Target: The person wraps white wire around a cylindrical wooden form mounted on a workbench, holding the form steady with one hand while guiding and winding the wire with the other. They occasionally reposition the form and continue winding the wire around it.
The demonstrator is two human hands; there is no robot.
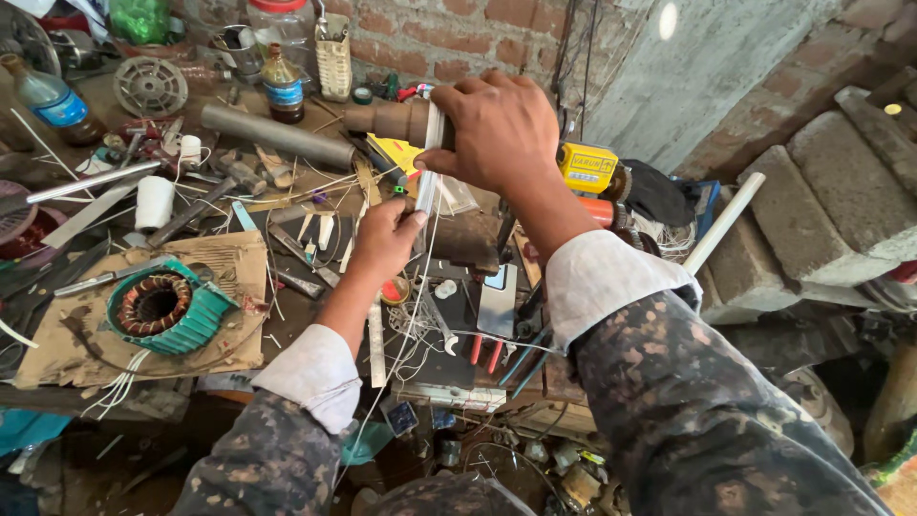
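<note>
While right hand (499, 129) hides its top, white strip (427, 186) pinched by left hand (385, 239)

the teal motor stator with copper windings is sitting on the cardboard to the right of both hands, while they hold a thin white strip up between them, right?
Not quite: the head view shows the teal motor stator on the cardboard to the left of both hands, not the right. The rest holds: the left hand and right hand hold a thin white strip between them.

Labels and packs on the cluttered bench

A blue-labelled bottle (284, 88) is standing at the back; a yellow labelled box (587, 167) is lying right of it.
</note>
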